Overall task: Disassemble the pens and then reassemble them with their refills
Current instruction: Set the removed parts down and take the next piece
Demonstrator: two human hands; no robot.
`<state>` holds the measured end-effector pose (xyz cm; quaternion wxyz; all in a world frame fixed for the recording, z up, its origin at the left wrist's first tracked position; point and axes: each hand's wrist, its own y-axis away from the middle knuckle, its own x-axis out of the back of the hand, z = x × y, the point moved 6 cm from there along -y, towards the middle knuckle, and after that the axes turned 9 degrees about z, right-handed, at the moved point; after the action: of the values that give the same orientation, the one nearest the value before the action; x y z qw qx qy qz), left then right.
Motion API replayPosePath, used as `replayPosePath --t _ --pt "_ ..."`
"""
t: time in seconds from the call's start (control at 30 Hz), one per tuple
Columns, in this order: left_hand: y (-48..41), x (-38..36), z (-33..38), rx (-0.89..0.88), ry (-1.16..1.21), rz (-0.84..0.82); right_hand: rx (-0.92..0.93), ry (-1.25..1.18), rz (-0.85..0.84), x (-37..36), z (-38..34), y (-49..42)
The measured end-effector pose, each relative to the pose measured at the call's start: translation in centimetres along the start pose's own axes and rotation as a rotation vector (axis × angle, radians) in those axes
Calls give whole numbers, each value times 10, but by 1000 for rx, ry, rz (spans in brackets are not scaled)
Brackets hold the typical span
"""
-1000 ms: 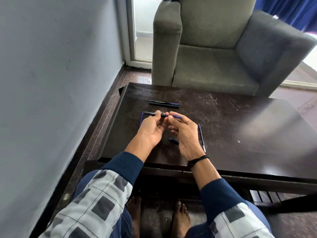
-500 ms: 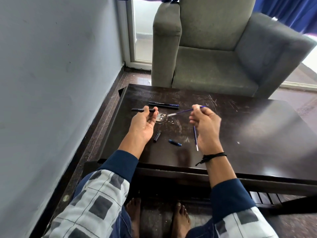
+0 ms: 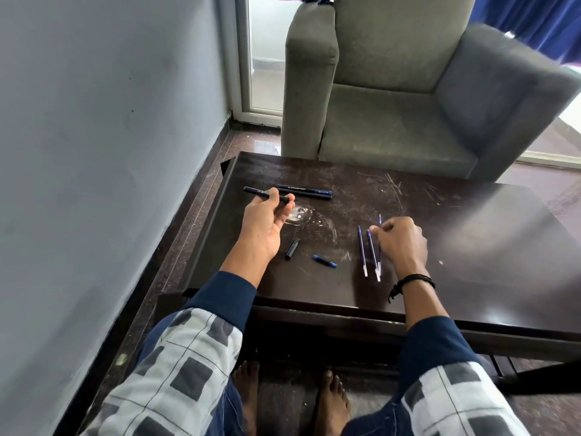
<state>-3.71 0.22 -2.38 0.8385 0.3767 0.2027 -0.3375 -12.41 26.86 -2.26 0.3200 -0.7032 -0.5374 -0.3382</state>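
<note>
Left grip pinching black barrel near table left edge; right grip pinching blue refill, other refills just beside.

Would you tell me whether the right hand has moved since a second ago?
Yes: the right hand went rightward, away from the blue cap, holding a refill.

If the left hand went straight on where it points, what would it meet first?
Probably the two black pens lying just beyond the left hand, though its height over the table is unclear.
</note>
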Motion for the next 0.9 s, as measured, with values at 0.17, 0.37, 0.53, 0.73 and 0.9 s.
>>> replayPosePath --t 0.17,0.37,0.53,0.73,0.9 --pt "-2 2 13 -72 -49 -3 10 82 -40 -16 -1 1" --pt "-4 4 21 -92 -47 3 20 134 -21 -21 -6 0" --pt "-5 3 25 -100 -45 -2 45 135 23 -12 -12 0" --pt "-7 5 44 -177 -43 -10 315 -12 -29 -16 -61 32" --pt "-9 11 62 -261 -113 5 622 -70 -139 -45 -99 77"
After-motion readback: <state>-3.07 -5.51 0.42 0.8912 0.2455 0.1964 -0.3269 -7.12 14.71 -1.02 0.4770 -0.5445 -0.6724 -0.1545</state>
